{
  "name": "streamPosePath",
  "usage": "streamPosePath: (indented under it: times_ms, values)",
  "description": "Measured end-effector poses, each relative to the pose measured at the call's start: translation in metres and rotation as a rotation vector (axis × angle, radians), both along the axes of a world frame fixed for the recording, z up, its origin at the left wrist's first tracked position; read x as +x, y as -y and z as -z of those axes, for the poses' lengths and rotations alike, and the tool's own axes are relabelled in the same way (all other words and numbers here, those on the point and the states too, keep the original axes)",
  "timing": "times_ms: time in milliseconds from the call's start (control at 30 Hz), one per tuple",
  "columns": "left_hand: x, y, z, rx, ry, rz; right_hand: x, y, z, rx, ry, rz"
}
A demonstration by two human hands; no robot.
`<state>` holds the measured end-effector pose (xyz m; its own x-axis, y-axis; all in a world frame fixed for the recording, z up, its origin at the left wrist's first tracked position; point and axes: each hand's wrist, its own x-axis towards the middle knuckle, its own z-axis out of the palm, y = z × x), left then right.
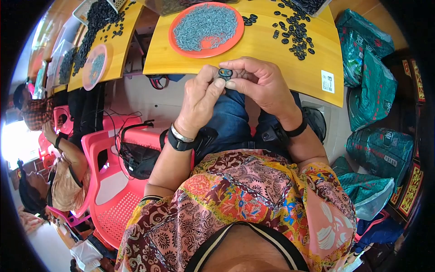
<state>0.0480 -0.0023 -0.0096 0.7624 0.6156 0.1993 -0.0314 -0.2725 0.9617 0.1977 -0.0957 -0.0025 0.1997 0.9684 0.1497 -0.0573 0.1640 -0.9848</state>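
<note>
A small black oval part (pixel 225 72) with a hole and an orange-brown spot is pinched between my two hands, just off the near edge of the table. My left hand (pixel 198 99) is closed, its thumb and curled fingers gripping the part from the left. From the other side, my right hand (pixel 262 86) holds the same part between thumb and fingertips. Beyond the hands, an orange-red plate (pixel 199 55) is heaped with grey metal screws (pixel 204 25). More black oval parts (pixel 297 34) lie scattered on the table at the far right.
The yellow table (pixel 272 61) bears a white label near its right corner. Green woven sacks (pixel 369 90) stand on the right. A pink chair (pixel 115 208) is at my left. Co-workers (pixel 68 177) sit further left by another table (pixel 113 50) with black parts.
</note>
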Motion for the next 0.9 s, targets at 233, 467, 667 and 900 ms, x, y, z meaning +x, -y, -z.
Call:
streamPosePath:
  times_ms: [233,467,667,900]
  values:
    - [0.003,0.002,-0.005,0.484,0.015,-0.101,0.001,0.003,-0.006,0.0,0.021,-0.024]
    - [0.004,0.01,-0.003,0.566,0.088,-0.195,-0.003,0.007,-0.014,0.045,0.096,-0.035]
    - [0.004,0.014,0.007,0.542,0.134,-0.278,-0.011,0.004,-0.007,0.102,0.062,-0.019]
    - [0.015,0.022,0.001,0.336,0.155,-0.279,-0.003,-0.002,-0.003,0.013,-0.135,-0.047]
